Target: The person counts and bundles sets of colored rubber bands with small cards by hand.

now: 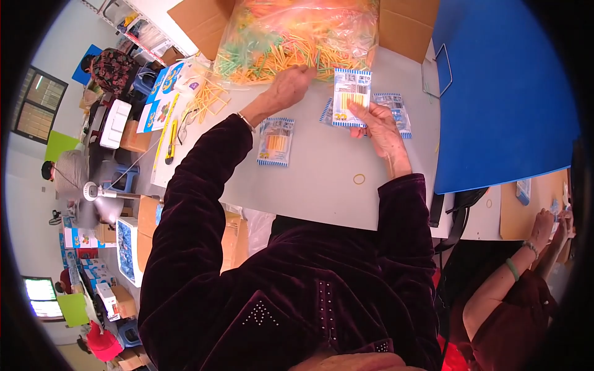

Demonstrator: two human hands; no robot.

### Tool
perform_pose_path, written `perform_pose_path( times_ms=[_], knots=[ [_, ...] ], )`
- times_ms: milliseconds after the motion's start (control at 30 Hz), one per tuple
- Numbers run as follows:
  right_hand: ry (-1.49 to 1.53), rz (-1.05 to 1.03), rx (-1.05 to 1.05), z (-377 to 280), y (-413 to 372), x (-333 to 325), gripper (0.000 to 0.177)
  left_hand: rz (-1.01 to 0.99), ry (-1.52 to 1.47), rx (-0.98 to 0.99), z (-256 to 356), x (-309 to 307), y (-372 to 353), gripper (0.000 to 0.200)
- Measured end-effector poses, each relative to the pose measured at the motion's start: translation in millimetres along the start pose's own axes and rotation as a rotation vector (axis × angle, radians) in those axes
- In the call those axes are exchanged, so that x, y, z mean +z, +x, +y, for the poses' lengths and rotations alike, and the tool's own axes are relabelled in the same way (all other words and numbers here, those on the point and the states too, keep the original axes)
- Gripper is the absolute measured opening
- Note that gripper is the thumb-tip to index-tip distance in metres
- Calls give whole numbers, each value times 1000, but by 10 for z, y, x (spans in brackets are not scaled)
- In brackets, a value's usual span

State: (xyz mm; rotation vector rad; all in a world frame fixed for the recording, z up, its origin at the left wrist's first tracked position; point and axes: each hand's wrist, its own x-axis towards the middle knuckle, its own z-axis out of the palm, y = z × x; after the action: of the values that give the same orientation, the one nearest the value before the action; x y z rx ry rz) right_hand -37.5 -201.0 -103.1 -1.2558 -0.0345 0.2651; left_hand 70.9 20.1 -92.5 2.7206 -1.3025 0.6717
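left hand [288,86] stretched forward, fingers curled; right hand [380,130] nearer, fingers pinched

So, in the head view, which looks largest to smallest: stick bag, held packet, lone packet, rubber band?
1. Stick bag.
2. Held packet and lone packet: they look alike, so I do not rank them.
3. Rubber band.

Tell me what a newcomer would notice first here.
The clear bag of orange, yellow and green sticks in the cardboard box at the table's far edge stands out, with the left hand at its near edge. The right hand holds a blue-trimmed packet over the grey table.
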Motion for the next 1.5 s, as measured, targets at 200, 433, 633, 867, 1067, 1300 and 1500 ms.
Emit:
perform_pose_path(
  times_ms=[200,433,633,867,1067,1300,1500],
  knots=[
    [-54,-8,19,9,-2,9,27,173,-410,-309,-6,-238,90,25],
    [-78,-70,35,5,-45,72,30,239,-1295,-423,309,-807,322,20],
    [-30,-111,30,-23,-82,115,30,98,-1324,-387,500,-798,238,14],
    [-30,-139,9,-9,-76,102,31,11,-1193,-300,573,-743,132,13],
    [-241,-136,27,-112,-140,138,27,-204,-995,-352,417,-851,-83,17],
    [-1304,403,-799,169,30,-18,26,-599,-1025,-452,-99,-892,-680,21],
    [-1433,383,-657,248,10,112,20,-251,-395,-382,150,-706,-614,24]
  ],
)
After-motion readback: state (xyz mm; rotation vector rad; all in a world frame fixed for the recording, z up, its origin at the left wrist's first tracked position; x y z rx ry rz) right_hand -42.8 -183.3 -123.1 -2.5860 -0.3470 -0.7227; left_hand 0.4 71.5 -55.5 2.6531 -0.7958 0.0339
